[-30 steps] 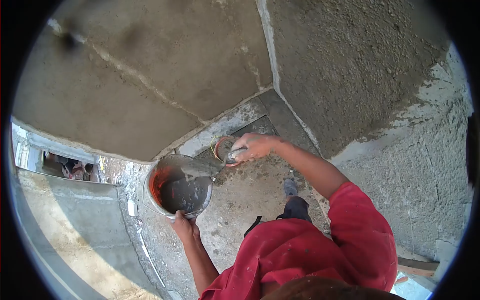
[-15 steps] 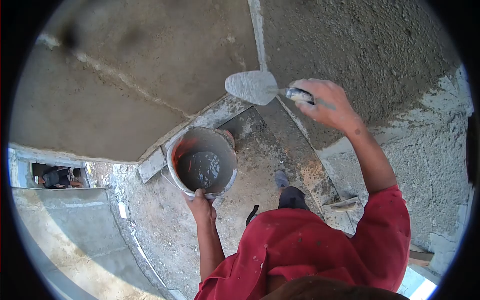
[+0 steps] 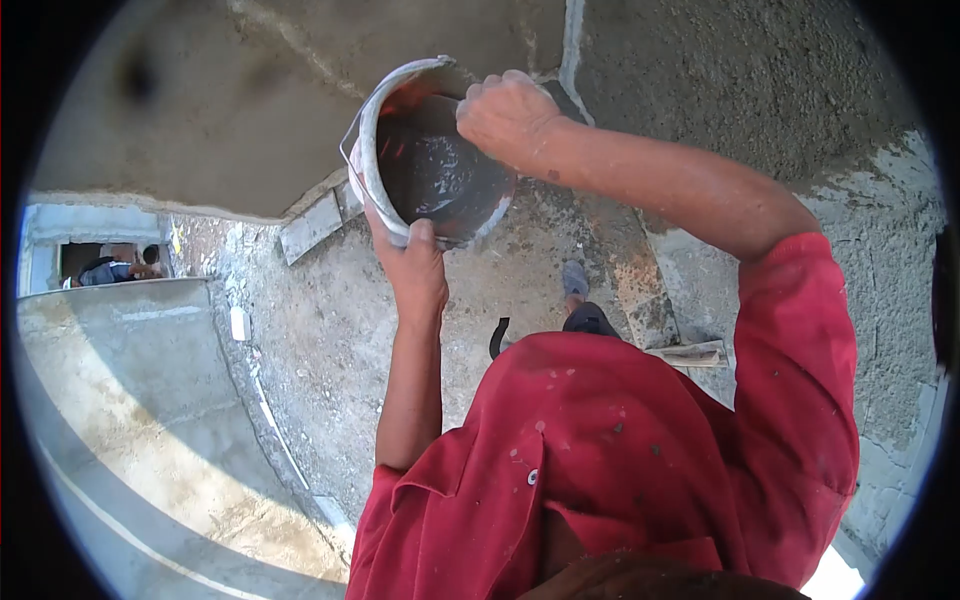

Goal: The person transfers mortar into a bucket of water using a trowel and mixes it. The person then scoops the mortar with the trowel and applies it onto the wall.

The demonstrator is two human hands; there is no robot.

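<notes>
My left hand [image 3: 412,262] grips the near rim of a mortar-smeared bucket [image 3: 370,165], thumb over the edge, holding it up and tilted. Wet grey mortar [image 3: 440,170] lies inside, with orange patches showing on the inner wall. My right hand [image 3: 508,118] is closed in a fist at the bucket's right rim. It holds the trowel seen in the earlier frame; the handle is covered by my fingers and the blade cannot be made out now.
Smooth grey plaster [image 3: 180,120] spreads ahead on the left, with rougher wet plaster [image 3: 760,80] at the right. A board-like piece [image 3: 692,355] lies right of my foot [image 3: 575,280]. Another person [image 3: 108,270] is at an opening far left.
My right hand has brought the trowel down and left from in front of the plaster to the bucket. My left hand has raised the bucket forward and slightly right, tilting it.
</notes>
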